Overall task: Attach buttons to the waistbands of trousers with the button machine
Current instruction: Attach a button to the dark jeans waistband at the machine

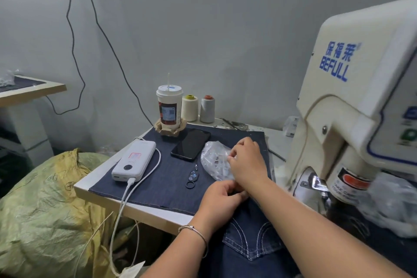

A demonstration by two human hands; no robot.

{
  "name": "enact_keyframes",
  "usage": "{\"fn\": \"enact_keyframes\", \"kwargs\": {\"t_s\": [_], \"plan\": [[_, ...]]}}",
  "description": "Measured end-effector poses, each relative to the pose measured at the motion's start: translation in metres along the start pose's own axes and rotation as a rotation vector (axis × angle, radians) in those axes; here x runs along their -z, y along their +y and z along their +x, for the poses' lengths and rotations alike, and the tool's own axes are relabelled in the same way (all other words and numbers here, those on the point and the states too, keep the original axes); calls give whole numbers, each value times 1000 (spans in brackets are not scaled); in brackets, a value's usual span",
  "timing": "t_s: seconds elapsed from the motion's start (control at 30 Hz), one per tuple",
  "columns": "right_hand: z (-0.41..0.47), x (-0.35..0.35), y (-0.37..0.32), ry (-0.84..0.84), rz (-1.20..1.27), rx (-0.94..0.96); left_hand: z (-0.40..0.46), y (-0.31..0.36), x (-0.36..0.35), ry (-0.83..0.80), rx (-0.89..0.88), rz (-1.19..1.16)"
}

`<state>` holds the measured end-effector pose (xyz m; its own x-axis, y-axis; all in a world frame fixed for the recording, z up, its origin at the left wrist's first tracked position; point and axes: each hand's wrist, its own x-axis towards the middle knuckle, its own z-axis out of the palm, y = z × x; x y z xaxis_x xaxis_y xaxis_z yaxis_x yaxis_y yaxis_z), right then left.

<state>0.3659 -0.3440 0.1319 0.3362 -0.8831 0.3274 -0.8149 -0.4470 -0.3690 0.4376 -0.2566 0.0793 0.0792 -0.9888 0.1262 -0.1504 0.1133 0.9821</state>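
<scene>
Bag [214, 160] of buttons on table; right hand [247, 160] pinching into it.

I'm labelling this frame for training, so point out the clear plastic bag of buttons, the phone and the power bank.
plastic bag [213, 159], head view, on its crinkled left half.
phone [191, 145], head view, middle of its dark screen.
power bank [134, 160], head view, centre of its white top face.

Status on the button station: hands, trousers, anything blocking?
Right hand in button bag, left hand curled at bag edge. Trousers on lap, not under machine. Phone beside bag.
</scene>
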Motion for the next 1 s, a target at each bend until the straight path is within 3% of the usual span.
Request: {"fn": "enact_keyframes", "kwargs": {"t_s": [0.1,0.27,0.37,0.47,0.57,0.67,0.87,1.0], "plan": [[-39,27,-7,59,125,16,-3,8,-2,10,-4,84],[-144,74,-5,111,349,250,-4,8,-5,43,44,200],[-201,93,26,202,326,295,-4,7,-6,49,27,180],[-229,106,86,310,163,164,-1,2,-6,57,14,224],[-231,129,149,181,-52,-75,3,-1,-7,66,16,258],[-210,146,194,-73,-285,-235,2,0,-11,73,23,252],[-180,144,214,-321,-659,26,1,4,-14,89,24,261],[-173,135,218,-377,-793,117,1,3,-14,83,39,251]]}}
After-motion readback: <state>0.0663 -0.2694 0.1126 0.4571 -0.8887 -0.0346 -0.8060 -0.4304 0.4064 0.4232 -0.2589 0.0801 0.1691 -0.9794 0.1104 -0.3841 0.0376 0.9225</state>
